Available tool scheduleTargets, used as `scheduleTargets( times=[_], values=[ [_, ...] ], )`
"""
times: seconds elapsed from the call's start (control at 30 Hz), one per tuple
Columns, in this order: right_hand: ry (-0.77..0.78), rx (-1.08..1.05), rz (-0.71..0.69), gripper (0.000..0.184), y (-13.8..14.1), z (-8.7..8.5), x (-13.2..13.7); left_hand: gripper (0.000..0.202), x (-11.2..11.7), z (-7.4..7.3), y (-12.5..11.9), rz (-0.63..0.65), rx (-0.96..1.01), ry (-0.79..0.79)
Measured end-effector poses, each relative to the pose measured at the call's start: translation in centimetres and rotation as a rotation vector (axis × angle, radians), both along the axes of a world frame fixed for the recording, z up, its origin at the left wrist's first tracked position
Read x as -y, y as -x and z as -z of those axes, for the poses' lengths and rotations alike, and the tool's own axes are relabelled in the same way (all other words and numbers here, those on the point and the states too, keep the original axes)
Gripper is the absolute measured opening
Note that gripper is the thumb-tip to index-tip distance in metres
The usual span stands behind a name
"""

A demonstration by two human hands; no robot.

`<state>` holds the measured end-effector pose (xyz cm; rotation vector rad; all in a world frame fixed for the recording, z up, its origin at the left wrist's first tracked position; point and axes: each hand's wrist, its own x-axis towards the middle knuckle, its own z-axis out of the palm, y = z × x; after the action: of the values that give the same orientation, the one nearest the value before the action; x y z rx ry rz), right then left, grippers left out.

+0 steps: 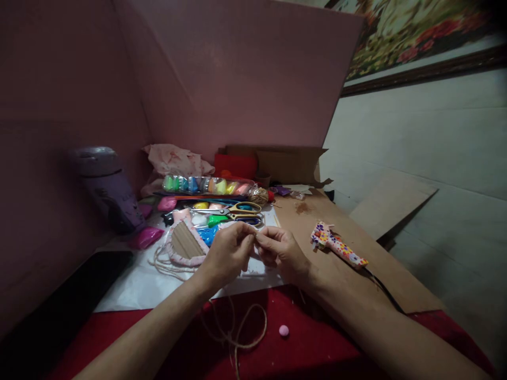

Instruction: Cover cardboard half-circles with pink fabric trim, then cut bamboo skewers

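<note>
My left hand (226, 252) and my right hand (279, 250) meet fingertip to fingertip over a white sheet (138, 287), both pinched closed on something small that I cannot make out. A length of jute twine (241, 330) loops down over the red cloth (317, 343) below them. Just left of my left hand lies a cardboard heart (186, 243) edged in pink. Yellow-handled scissors (237, 211) rest just beyond my fingers.
Packs of coloured clay (206, 184) lie at the back, with a purple bottle (109, 190) at the left. A patterned glue gun (336, 245) with a black cord rests on the brown board (356, 274) at the right. A small pink pompom (283, 331) sits on the red cloth. Pink walls close in behind.
</note>
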<state>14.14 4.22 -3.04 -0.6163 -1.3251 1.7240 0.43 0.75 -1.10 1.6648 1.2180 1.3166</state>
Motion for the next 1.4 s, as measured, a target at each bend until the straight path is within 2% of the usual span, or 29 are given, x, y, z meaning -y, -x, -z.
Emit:
scheduleTargets(
  times=[0.13,0.37,0.57,0.7,0.9,1.0,1.17,1.4],
  values=[
    [0.025,-0.015,0.0,0.027,-0.19,-0.15,-0.13,0.019,-0.15,0.33,0.14,0.064,-0.002,0.024],
    [-0.081,0.058,0.056,0.029,-0.04,0.11,-0.05,0.014,-0.09,0.52,0.28,0.018,-0.158,-0.092],
    [-0.028,0.043,0.021,0.028,0.04,0.39,-0.22,0.016,-0.05,0.03,0.27,-0.024,-0.265,-0.141],
    [0.055,0.019,-0.022,0.025,-0.07,0.14,-0.23,0.012,-0.23,-0.03,0.39,-0.018,-0.207,-0.088],
    [0.141,-0.03,-0.041,0.025,-0.17,-0.14,-0.2,0.018,-0.43,0.16,0.35,0.054,-0.071,0.01],
    [0.139,-0.015,-0.063,0.027,-0.12,0.02,-0.18,0.015,-0.58,0.42,0.44,0.043,-0.104,0.008],
    [0.088,0.016,-0.076,0.029,0.03,0.36,-0.11,0.013,-0.62,0.81,0.68,0.046,-0.217,-0.084],
    [0.091,0.019,-0.107,0.027,0.13,-0.05,0.49,0.012,-0.41,0.36,0.6,-0.018,-0.301,-0.119]
  ],
)
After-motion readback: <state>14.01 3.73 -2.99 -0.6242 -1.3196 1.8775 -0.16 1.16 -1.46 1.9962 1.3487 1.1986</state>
